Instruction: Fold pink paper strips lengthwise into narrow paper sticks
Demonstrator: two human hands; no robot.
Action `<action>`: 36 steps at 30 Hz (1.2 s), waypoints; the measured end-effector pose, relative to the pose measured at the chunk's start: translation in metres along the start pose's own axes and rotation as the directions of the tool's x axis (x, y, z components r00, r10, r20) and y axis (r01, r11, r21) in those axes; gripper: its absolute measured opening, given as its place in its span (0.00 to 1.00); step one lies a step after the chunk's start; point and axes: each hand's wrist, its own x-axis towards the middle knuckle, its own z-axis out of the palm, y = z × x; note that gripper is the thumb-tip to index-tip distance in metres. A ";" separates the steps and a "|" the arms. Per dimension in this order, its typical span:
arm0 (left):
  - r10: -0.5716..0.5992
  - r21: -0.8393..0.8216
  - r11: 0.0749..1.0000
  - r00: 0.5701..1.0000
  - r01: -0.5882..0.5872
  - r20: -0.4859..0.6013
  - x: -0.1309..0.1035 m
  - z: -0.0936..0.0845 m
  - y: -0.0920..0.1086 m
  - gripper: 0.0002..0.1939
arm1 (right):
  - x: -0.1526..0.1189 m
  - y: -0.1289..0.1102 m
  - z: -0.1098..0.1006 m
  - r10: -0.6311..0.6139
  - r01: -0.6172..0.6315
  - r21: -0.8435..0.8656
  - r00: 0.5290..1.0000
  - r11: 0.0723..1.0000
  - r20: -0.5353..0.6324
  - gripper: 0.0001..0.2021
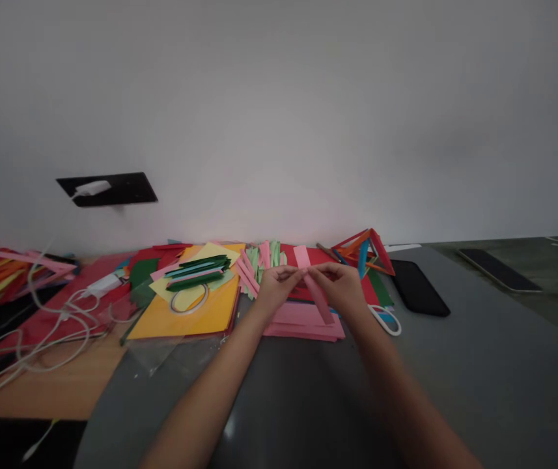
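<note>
Forearms [205, 397] nearest; I've left hand [275, 288] and right hand [341, 284] pinching a pink strip [320, 299], probably shaping it; next needs steady grip.

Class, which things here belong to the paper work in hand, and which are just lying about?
In hand:
pink strip, pinched by left hand and right hand
probably the pink paper below

Apparently lying about:
black phone
white cables
white plug at the wall socket

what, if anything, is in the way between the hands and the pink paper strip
Nothing visible: the left hand and right hand both pinch the pink strip. The pink sheets show behind it, not in between.
</note>
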 end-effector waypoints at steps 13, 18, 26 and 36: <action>-0.021 -0.067 0.998 0.992 0.013 -0.128 0.003 -0.003 -0.002 0.11 | -0.001 -0.003 -0.001 0.061 -0.061 -0.006 0.997 0.998 0.055 0.10; -0.055 -0.091 0.994 0.998 0.053 -0.021 0.001 0.000 -0.001 0.12 | -0.002 -0.006 0.000 0.037 -0.037 -0.015 0.999 0.999 -0.009 0.10; -0.053 -0.094 0.995 0.995 0.045 -0.089 0.003 -0.004 -0.003 0.13 | 0.000 -0.002 0.000 0.002 0.000 -0.029 0.999 1.000 0.046 0.10; -0.057 -0.053 0.997 0.989 0.050 -0.140 0.002 -0.003 -0.003 0.12 | -0.001 0.000 0.002 0.031 -0.030 -0.012 0.997 0.999 0.065 0.12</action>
